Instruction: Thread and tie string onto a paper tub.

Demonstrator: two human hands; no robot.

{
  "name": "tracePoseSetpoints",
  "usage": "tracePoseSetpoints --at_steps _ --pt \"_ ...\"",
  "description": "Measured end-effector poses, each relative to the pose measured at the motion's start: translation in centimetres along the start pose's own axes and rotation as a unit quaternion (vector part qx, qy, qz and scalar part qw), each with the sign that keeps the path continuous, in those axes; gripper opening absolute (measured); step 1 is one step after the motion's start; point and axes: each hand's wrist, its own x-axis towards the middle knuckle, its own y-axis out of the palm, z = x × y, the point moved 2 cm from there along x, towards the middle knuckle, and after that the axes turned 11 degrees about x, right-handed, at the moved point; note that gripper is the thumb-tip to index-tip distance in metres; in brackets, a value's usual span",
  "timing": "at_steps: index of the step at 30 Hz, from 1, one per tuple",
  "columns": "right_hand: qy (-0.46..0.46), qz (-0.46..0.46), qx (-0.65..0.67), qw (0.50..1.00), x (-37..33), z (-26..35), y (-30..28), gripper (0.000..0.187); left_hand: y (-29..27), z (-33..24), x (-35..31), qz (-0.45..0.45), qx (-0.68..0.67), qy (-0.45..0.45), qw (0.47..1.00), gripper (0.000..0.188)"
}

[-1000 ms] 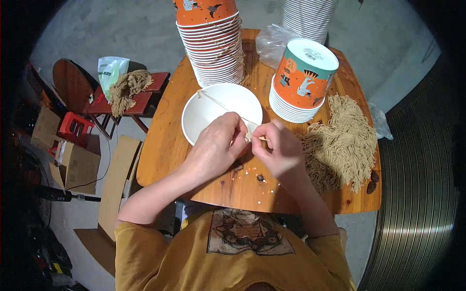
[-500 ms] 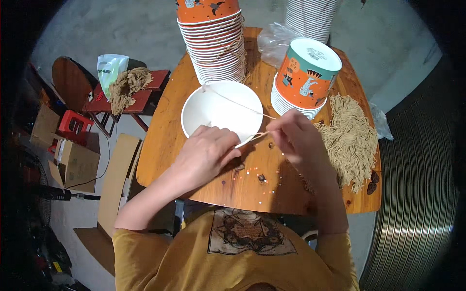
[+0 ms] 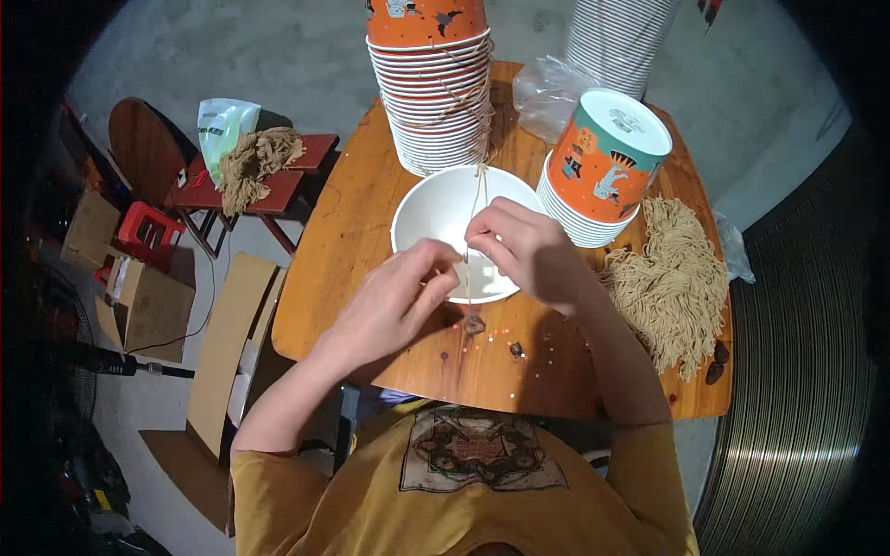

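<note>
A white paper bucket [image 3: 419, 219] stands mouth up at the middle of the wooden table. Thin beige string [image 3: 479, 196] runs from its far rim across the opening, down past my fingers to the near rim. My left hand [image 3: 394, 298] pinches the string above the near part of the bucket. Close beside it, my right hand [image 3: 530, 248] pinches the string too, fingertips almost touching the left ones. Whether a knot lies between the fingertips is too small to tell. To the right, a heap of cut beige strings [image 3: 672, 278] spreads on the table.
Behind the bucket rises a tall stack of orange-patterned buckets [image 3: 431, 102] with strings hanging on it. Upside-down buckets [image 3: 598, 176] are stacked at right, near a clear plastic bag [image 3: 542, 93]. Small beads [image 3: 501, 343] lie scattered in front. A red stool [image 3: 287, 171] holds more string.
Both hands have come together over the bucket; the right moved left and the left moved slightly right. The string now crosses the opening front to back instead of stretching toward the right.
</note>
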Motion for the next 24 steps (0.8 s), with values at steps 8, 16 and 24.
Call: tracePoseSetpoints --at_steps 8,16,24 --pt "0.071 -0.009 -0.015 0.997 0.2 0.4 0.2 0.006 1.6 -1.0 1.7 -0.076 0.08 -0.049 0.993 0.011" --pt "0.097 -0.05 -0.121 0.987 0.6 -0.4 0.1 0.005 0.7 -1.8 0.7 -0.064 0.127 0.069 0.987 0.016" --pt "0.076 -0.019 -0.129 0.989 1.2 -0.4 -0.6 0.012 0.7 -0.8 0.1 -0.022 0.17 0.154 0.973 0.015"
